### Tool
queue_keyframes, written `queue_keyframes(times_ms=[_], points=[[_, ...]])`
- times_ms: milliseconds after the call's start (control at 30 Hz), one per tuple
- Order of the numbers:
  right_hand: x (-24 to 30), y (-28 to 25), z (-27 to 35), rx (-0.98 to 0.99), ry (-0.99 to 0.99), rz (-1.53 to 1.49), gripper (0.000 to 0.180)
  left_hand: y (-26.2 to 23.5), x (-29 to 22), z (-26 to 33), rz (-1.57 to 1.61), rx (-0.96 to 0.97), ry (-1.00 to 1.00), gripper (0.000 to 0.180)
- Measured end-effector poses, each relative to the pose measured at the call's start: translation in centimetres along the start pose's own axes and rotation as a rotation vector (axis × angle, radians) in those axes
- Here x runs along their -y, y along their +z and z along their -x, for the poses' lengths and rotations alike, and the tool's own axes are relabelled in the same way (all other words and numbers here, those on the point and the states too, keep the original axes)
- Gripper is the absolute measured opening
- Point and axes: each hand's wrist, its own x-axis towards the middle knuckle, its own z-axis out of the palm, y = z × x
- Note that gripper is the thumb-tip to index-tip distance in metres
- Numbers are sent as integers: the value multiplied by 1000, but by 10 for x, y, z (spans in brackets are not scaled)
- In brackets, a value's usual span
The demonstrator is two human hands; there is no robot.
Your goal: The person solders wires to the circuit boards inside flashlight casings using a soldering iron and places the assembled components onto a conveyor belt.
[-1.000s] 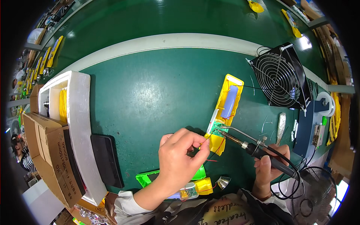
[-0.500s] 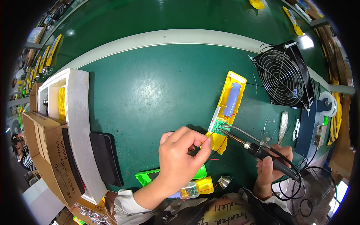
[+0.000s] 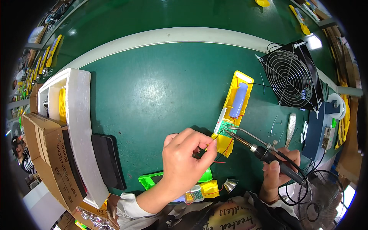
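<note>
A yellow plastic housing (image 3: 229,100) lies at the right of centre, with a blue cylindrical battery (image 3: 239,100) inside its far part. Below the battery sits a small green circuit board (image 3: 225,128) with wires. My left hand (image 3: 188,153) is closed in a pinch on a thin dark wire at the board's near left side. My right hand (image 3: 279,171) grips the dark handle of a soldering iron (image 3: 264,154). Its tip and a thin metal feed tube meet at the board. A red wire (image 3: 229,147) hangs off the board over the housing's near end.
A black fan with a wire guard (image 3: 288,78) stands at the right, beside a solder reel (image 3: 335,106). Near my left forearm lie a green housing (image 3: 151,180) and another yellow one (image 3: 210,189) with a reflector (image 3: 230,185). A white foam box (image 3: 79,126) and dark tray (image 3: 108,161) are at the left.
Very little differs. The view has shifted slightly, with the housing and fan appearing a touch higher and further right. Both hands keep their grips, and the iron's tip stays at the board.
</note>
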Motion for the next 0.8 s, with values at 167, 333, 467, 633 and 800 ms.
queue_keyframes(times_ms=[167, 333, 467, 633, 800], points=[[1, 2, -1, 2, -8, 13, 35, 0, 0, 0, 5, -5, 2, 11], [3, 2, -1, -13, -15, 8, 35, 0, 0, 0, 4, -5, -1, 11], [0, 1, -1, -11, -19, 20, 35, 1, 1, 2, 14, 9, -34, 13], [-3, 2, -5, 18, -120, 79, 32, 0, 1, 0, 14, 0, -6, 10], [1, 1, -7, -41, -183, 52, 33, 0, 2, 1, 15, -5, 3, 10]])
